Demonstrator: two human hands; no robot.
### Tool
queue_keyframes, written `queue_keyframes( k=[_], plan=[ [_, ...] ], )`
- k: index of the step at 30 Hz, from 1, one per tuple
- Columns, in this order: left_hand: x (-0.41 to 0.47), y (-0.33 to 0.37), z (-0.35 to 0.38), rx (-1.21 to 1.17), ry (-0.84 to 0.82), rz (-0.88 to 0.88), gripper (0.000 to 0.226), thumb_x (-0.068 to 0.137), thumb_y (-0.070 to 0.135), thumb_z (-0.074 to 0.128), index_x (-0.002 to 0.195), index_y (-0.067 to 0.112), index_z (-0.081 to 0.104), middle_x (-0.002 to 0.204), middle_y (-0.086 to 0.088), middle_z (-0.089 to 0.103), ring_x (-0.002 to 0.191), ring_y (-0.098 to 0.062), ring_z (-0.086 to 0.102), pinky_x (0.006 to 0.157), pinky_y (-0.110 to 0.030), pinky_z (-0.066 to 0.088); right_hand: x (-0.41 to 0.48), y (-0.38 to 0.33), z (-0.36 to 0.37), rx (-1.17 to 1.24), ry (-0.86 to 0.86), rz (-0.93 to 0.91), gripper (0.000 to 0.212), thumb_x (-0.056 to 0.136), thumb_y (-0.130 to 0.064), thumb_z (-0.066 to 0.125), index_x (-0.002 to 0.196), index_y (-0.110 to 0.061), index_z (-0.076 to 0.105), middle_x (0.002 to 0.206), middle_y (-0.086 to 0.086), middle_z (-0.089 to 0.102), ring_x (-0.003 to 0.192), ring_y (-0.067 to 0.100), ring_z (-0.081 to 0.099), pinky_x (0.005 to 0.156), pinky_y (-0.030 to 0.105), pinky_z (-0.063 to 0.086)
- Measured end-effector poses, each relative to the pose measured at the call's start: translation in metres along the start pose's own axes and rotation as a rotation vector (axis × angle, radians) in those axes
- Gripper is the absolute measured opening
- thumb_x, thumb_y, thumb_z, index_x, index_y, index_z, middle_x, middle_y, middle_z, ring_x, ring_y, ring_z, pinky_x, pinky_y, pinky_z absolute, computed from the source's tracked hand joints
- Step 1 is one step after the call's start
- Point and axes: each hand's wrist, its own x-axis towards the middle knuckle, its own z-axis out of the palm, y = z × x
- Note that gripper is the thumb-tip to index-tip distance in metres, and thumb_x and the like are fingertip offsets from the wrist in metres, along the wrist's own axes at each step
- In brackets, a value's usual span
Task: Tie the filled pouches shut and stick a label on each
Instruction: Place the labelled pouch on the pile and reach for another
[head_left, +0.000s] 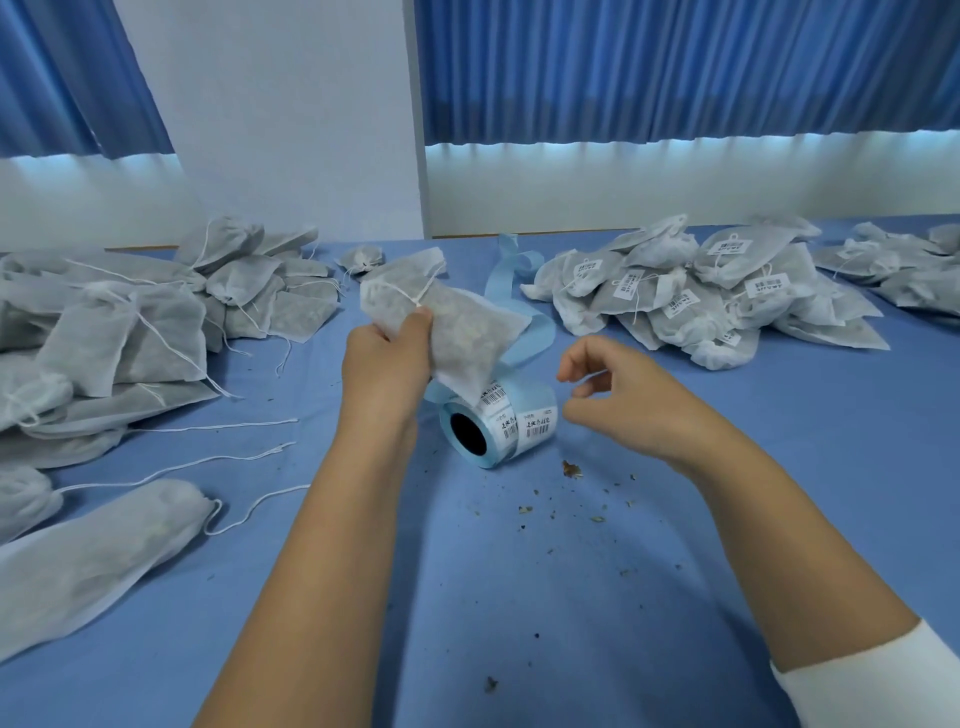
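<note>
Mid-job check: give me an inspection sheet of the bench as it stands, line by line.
Surface: blue table, flat, speckled with bits.
Job's things: held pouch, string at its neck, no label seen; label roll on its side just below it; unlabelled pile at left; labelled pile at right.
Clutter: dried crumbs; loose strings; backing strip trailing behind the roll.
Grippers: left hand grips the held pouch; right hand hovers beside the roll, fingers loosely curled, nothing in them.
Cables: nothing seen.
Surroundings: blue curtains, white wall.
</note>
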Motion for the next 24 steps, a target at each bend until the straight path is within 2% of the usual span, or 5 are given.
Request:
queue_keyframes(
  k=[5, 9, 14, 20, 24],
  plan=[
    [0.005, -0.008, 0.003, 0.057, -0.001, -0.102, 0.037, 0.1, 0.027, 0.053, 0.126, 0.002, 0.054, 0.117, -0.015, 0.065, 0.101, -0.028, 0.067, 0.075, -0.037, 0.06, 0.001, 0.002, 0.009, -0.025, -0.109, 0.051, 0.023, 0.082, -0.007, 0.071, 0.09, -0.019, 0.052, 0.094, -0.003, 0.06, 0.065, 0.004, 0.058, 0.057, 0.018, 0.047],
    [0.004, -0.007, 0.004, 0.043, -0.037, -0.14, 0.033, 0.101, 0.025, 0.052, 0.124, 0.001, 0.053, 0.115, -0.015, 0.066, 0.099, -0.028, 0.067, 0.084, -0.043, 0.059, 0.001, 0.001, 0.025, 0.053, -0.102, -0.008, 0.024, 0.088, -0.009, 0.067, 0.093, -0.023, 0.049, 0.096, -0.009, 0.064, 0.072, 0.006, 0.065, 0.068, 0.033, 0.056],
    [0.007, -0.01, 0.004, 0.012, 0.011, -0.132, 0.036, 0.102, 0.028, 0.051, 0.128, 0.003, 0.052, 0.118, -0.012, 0.065, 0.101, -0.025, 0.065, 0.084, -0.041, 0.058, 0.002, 0.004, 0.034, 0.056, -0.107, -0.099, 0.024, 0.088, -0.018, 0.069, 0.102, -0.032, 0.054, 0.086, -0.012, 0.066, 0.076, 0.008, 0.063, 0.075, 0.022, 0.052],
    [0.006, -0.009, 0.004, 0.085, 0.117, 0.163, 0.027, 0.1, 0.04, 0.05, 0.1, 0.015, 0.043, 0.082, 0.009, 0.046, 0.071, -0.005, 0.047, 0.05, -0.01, 0.036, 0.002, 0.006, 0.038, 0.02, -0.116, -0.131, 0.025, 0.083, -0.028, 0.075, 0.095, -0.04, 0.056, 0.079, -0.018, 0.062, 0.073, 0.003, 0.058, 0.07, 0.014, 0.046],
    [0.006, -0.016, 0.009, 0.259, -0.028, 0.094, 0.03, 0.1, 0.037, 0.049, 0.081, 0.014, 0.047, 0.073, 0.004, 0.048, 0.063, -0.012, 0.046, 0.053, -0.025, 0.034, 0.002, 0.006, 0.038, 0.053, -0.097, -0.149, 0.022, 0.084, -0.026, 0.075, 0.095, -0.037, 0.059, 0.082, -0.014, 0.068, 0.074, 0.003, 0.062, 0.07, 0.012, 0.046]
  ],
)
